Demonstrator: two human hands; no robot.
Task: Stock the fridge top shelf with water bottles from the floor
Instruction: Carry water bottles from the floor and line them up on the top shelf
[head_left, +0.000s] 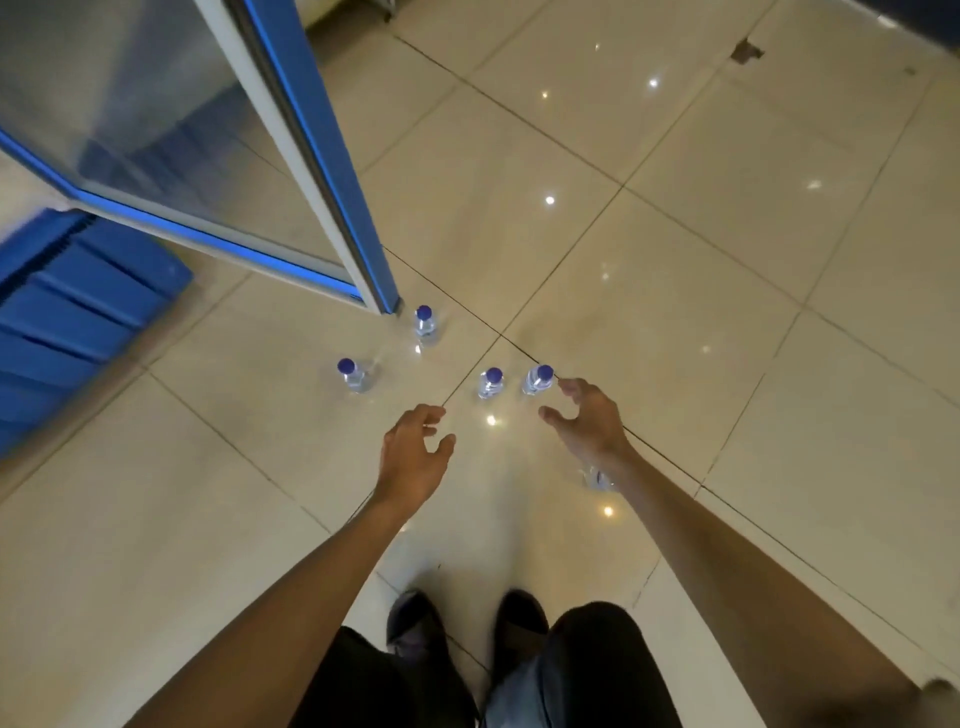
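Head view: four water bottles with blue caps stand upright on the tiled floor (675, 260): one (425, 321) just beside the lower corner of the open fridge door (218, 156), one (353, 375) further left, and two close together, a middle bottle (491, 383) and a right bottle (537, 379). The left hand (413, 454) hangs above the floor with fingers spread and loosely curled, holding nothing. The right hand (589, 421) is likewise spread, fingertips near the right bottle; contact cannot be told. A fifth bottle (596, 478) is mostly hidden under the right wrist. The fridge shelves are out of frame; blue crates (67, 312) are cut off at left
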